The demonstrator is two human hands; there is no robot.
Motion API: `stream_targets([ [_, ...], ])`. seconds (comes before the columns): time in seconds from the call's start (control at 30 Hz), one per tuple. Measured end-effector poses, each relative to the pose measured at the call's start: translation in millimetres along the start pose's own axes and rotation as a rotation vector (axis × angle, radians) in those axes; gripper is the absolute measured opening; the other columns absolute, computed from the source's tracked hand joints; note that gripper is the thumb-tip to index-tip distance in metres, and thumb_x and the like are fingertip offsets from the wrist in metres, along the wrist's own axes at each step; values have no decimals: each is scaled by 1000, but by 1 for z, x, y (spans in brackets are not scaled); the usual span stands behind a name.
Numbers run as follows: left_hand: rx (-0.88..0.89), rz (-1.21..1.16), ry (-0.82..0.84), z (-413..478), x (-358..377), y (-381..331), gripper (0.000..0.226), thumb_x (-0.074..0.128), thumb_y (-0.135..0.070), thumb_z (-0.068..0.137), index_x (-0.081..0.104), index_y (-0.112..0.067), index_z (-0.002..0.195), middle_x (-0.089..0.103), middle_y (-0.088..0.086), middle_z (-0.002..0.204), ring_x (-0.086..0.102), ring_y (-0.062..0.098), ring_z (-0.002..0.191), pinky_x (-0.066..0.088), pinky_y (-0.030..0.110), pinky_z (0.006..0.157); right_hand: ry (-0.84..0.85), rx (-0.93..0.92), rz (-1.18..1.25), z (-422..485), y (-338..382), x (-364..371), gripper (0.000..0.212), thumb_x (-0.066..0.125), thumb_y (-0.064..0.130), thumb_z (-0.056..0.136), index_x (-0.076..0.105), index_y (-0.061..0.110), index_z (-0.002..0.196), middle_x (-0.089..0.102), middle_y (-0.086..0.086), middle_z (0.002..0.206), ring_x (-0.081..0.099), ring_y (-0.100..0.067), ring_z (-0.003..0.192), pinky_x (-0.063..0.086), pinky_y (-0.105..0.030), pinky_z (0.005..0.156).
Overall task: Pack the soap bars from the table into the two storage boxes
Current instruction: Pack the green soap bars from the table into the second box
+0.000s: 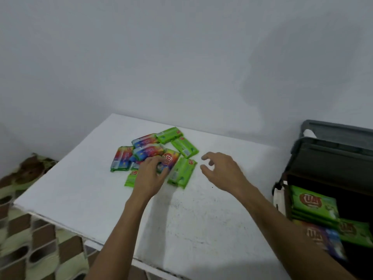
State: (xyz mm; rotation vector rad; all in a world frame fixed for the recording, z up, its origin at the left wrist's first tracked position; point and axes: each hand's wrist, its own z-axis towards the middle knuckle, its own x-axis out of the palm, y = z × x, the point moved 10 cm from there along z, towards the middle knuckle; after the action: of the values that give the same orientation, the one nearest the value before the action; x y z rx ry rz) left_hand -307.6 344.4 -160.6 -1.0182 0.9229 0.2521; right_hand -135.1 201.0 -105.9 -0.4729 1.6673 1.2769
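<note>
Several wrapped soap bars lie in a loose pile (pixel 155 154) on the white table (pixel 80 188), some green, some rainbow-coloured. My left hand (pixel 150 174) lies on the pile, its fingers curled round a rainbow bar (pixel 171 159). A green bar (pixel 181 173) lies just to its right. My right hand (pixel 222 170) hovers right of the pile, fingers spread and loosely bent, holding nothing. A dark storage box (pixel 323 164) stands at the table's right end with several green and rainbow bars (pixel 314 207) inside. A second dark box (pixel 339 132) sits behind it.
A pale wall rises behind the table. A patterned floor covering (pixel 30 229) lies below the table's left edge. Bare tabletop stretches between the pile and the near edge.
</note>
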Motion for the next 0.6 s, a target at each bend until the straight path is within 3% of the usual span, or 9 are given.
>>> stream_targets([
  [0.1, -77, 58, -8, 18, -9, 36, 29, 65, -26, 87, 64, -16, 114, 61, 9, 115, 54, 28, 106, 47, 42, 88, 168, -68, -53, 27, 17, 55, 41, 56, 36, 93, 56, 23, 132, 55, -10, 125, 55, -26, 110, 45, -33, 89],
  [0.3, -79, 272, 23, 56, -10, 72, 46, 63, -35, 87, 54, -14, 128, 49, 15, 136, 42, 35, 124, 34, 47, 102, 383, -155, -314, 54, 26, 133, 59, 55, 48, 92, 37, 33, 146, 26, -18, 148, 25, -38, 135, 36, -49, 106],
  [0.47, -119, 327, 205, 76, 3, 89, 57, 61, -42, 89, 44, -20, 139, 43, 12, 144, 39, 35, 130, 33, 48, 108, 377, -212, -512, 57, 27, 152, 62, 53, 57, 89, 35, 37, 146, 24, -19, 147, 19, -42, 135, 36, -49, 105],
  [0.6, -108, 299, 201, 79, 2, 91, 55, 63, -41, 88, 46, -23, 137, 48, 12, 139, 43, 36, 124, 38, 47, 103, 380, -235, -496, 58, 28, 149, 58, 59, 57, 86, 44, 35, 137, 28, -17, 143, 23, -42, 130, 41, -48, 99],
])
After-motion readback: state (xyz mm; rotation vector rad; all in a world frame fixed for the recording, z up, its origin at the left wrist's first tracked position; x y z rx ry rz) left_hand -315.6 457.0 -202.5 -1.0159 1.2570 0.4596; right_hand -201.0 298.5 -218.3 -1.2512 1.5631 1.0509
